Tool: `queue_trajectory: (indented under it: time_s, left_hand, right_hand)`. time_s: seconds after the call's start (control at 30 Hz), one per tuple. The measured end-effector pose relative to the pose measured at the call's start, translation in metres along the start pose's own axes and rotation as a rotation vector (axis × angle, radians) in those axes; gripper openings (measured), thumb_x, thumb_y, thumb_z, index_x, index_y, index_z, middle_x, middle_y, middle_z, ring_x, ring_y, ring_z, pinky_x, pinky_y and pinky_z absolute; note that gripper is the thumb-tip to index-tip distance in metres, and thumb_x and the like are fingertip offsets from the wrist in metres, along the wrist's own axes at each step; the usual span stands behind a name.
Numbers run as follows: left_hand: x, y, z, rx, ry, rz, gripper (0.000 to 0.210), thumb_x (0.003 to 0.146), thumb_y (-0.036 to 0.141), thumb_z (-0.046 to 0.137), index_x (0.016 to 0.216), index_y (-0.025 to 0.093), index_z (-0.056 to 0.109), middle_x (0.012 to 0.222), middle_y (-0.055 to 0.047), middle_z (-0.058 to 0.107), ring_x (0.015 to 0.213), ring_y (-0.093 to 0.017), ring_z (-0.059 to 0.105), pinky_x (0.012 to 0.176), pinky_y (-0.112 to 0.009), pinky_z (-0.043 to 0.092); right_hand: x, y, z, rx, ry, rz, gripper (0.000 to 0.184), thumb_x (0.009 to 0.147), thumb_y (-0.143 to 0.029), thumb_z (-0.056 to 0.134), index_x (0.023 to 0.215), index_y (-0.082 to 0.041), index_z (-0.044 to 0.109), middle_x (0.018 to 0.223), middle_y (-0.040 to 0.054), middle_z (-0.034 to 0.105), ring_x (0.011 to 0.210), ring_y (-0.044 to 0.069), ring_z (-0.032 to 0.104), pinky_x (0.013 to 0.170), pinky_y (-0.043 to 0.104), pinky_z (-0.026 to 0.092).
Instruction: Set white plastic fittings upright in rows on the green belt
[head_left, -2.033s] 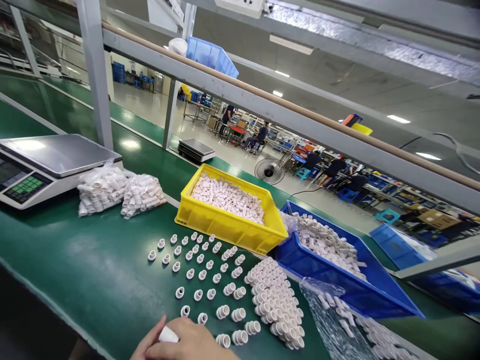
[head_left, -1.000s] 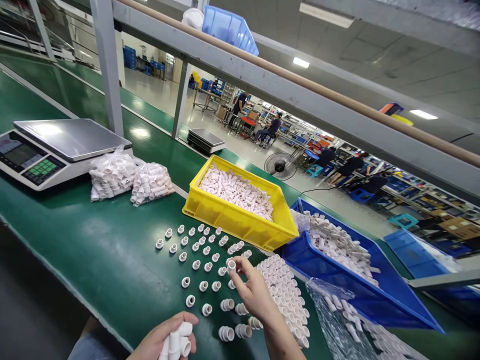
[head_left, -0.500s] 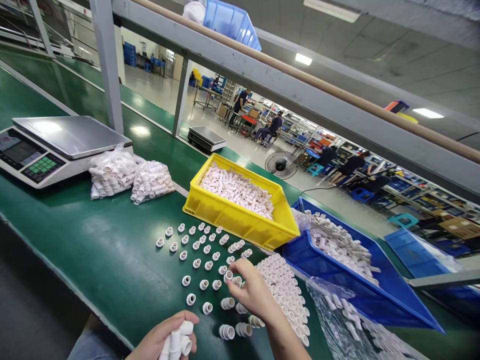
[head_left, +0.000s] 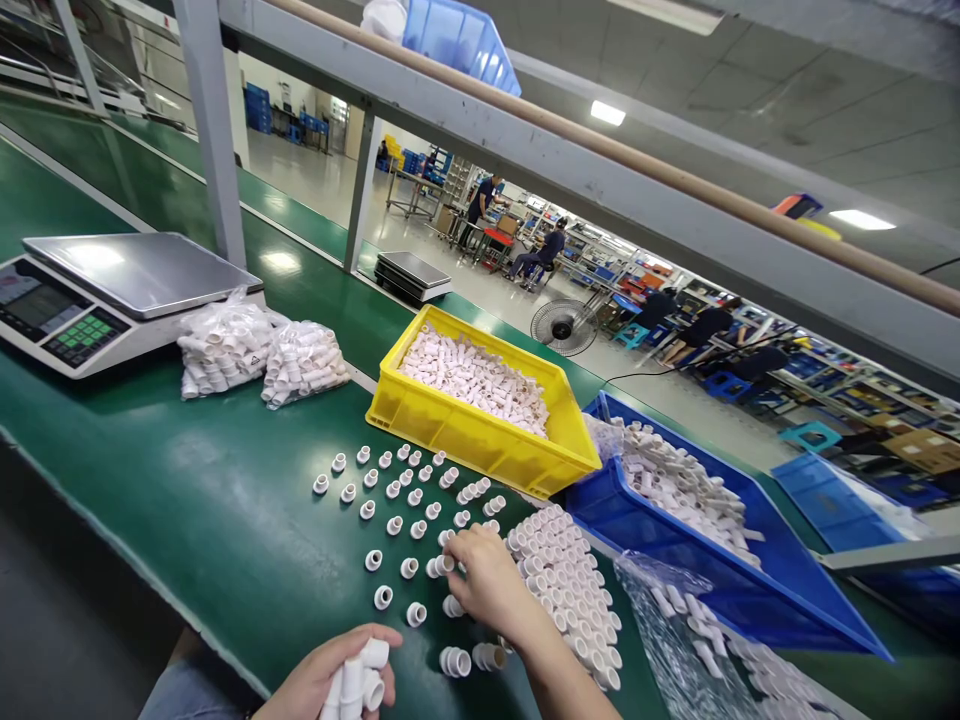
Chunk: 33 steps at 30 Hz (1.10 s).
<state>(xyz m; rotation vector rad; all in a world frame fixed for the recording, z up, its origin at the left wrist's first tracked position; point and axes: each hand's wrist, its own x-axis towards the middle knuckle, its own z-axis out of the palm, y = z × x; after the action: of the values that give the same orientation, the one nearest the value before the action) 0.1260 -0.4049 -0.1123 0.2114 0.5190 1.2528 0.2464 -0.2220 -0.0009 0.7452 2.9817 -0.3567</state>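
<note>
My left hand (head_left: 322,675), low in the picture, is wrapped round several white plastic pipe fittings (head_left: 352,690). Over the rows on the green table, my right hand (head_left: 487,580) pinches the near end of a white pipe fitting (head_left: 439,567); its fingertips partly cover that piece. Single fittings (head_left: 367,510) stand spaced apart to the left of this hand. Some pieces sit end to end in pairs or short stacks, such as the fitting stack (head_left: 455,661) closer to me. Right of my wrist, a dense block of white fittings (head_left: 574,585) is packed together, partly behind my forearm.
Behind the rows sits a yellow bin (head_left: 480,450) of small white parts, with a blue bin (head_left: 720,590) of fittings to its right. Two bagged lots (head_left: 304,362) lie beside a scale (head_left: 142,275). A clear plastic sheet (head_left: 667,620) holds loose pieces. A grey rail (head_left: 600,160) crosses overhead.
My right hand has moved slightly left and down, bringing the fitting it held upright into line with the row, lying end-on there. My left hand has stayed nearly still with its handful.
</note>
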Motion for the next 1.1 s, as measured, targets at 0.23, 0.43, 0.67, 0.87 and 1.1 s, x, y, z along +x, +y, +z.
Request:
queue_trajectory:
  time_s: [0.23,0.43,0.67,0.87,1.1]
  left_hand:
    - [0.001,-0.002,0.002,0.013,0.006,0.032,0.034,0.084,0.041,0.041,0.091,0.013,0.058,0.066,-0.011,0.066,0.047,-0.015,0.059,0.040,-0.019,0.033]
    - [0.000,-0.003,0.001,0.017,0.002,0.023,0.035,0.081,0.044,0.046,0.093,0.013,0.056,0.070,-0.011,0.066,0.048,-0.016,0.060,0.039,-0.019,0.032]
    - [0.000,0.001,0.005,0.058,-0.006,0.028,0.032,0.078,0.046,0.051,0.086,0.015,0.054,0.072,-0.010,0.066,0.048,-0.014,0.059,0.037,-0.018,0.028]
    - [0.000,0.003,0.013,0.105,-0.091,0.037,0.038,0.065,0.050,0.065,0.079,0.015,0.057,0.058,-0.002,0.060,0.047,-0.010,0.052,0.043,-0.018,0.028]
    - [-0.001,0.002,0.011,0.108,-0.076,0.033,0.038,0.074,0.050,0.056,0.076,0.012,0.062,0.060,-0.006,0.063,0.050,-0.012,0.053,0.046,-0.020,0.030]
  right_hand:
    - [0.006,0.001,0.006,-0.105,-0.074,0.004,0.007,0.070,-0.013,0.049,0.069,-0.017,0.055,0.075,0.0013,0.061,0.076,0.015,0.045,0.066,0.028,0.023]
    - [0.009,0.001,0.013,-0.199,-0.115,-0.012,0.011,0.074,-0.016,0.047,0.068,-0.018,0.055,0.075,0.0027,0.060,0.077,0.018,0.045,0.067,0.031,0.024]
    - [-0.014,-0.032,-0.012,-0.029,0.016,-0.057,0.029,0.073,-0.016,0.052,0.101,-0.021,0.053,0.098,0.0030,0.055,0.091,0.019,0.042,0.076,0.030,0.029]
    - [-0.019,-0.070,0.011,0.108,-0.180,-0.344,0.012,0.078,-0.032,0.054,0.085,-0.023,0.057,0.081,-0.0023,0.058,0.076,0.012,0.047,0.071,0.025,0.031]
    - [-0.016,-0.071,0.013,0.092,-0.238,-0.329,0.012,0.080,-0.029,0.050,0.085,-0.020,0.056,0.079,-0.0023,0.060,0.074,0.011,0.050,0.071,0.021,0.034]
